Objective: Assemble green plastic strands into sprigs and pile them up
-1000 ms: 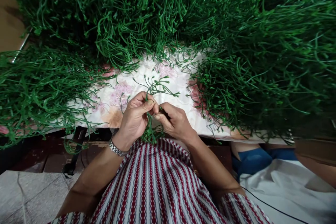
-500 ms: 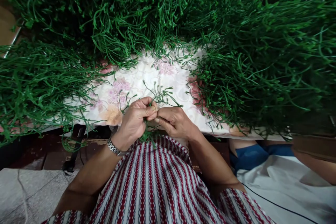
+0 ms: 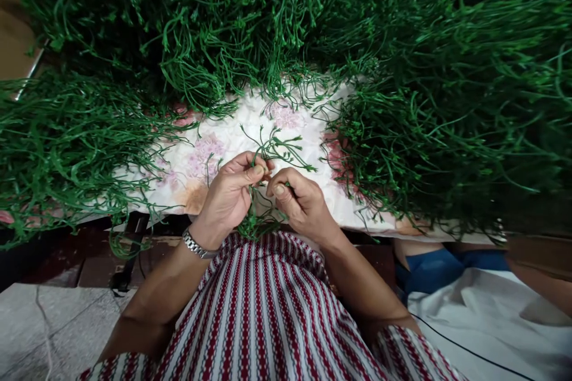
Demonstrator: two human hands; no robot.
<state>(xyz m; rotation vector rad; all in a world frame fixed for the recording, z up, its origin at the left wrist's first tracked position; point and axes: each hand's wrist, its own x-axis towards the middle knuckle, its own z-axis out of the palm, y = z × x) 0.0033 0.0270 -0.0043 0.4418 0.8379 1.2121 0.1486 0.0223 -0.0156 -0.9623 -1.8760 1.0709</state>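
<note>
My left hand [image 3: 235, 190] is closed in a pinch on a small bunch of thin green artificial stems [image 3: 279, 146], whose forked tips fan out above the fingers. Just to its right, my right hand [image 3: 304, 202] has thumb and forefinger pressed together; a bit of green shows by the fingers, too small to name. A narrow gap separates the two hands. Below them, more green stems [image 3: 259, 223] hang at the table edge, against the striped clothing. Under the hands lies a white floral tablecloth [image 3: 250, 122].
Large heaps of green stems lie at the back [image 3: 250, 18], on the left [image 3: 67, 149] and on the right [image 3: 424, 143]. A second person's knee in blue [image 3: 433, 268] shows below the table at right. A black cable [image 3: 469, 345] crosses white fabric [image 3: 491, 315].
My right hand has drawn slightly right and away from my left, opening a gap between them. My left hand, still holding the bunch, has risen a little.
</note>
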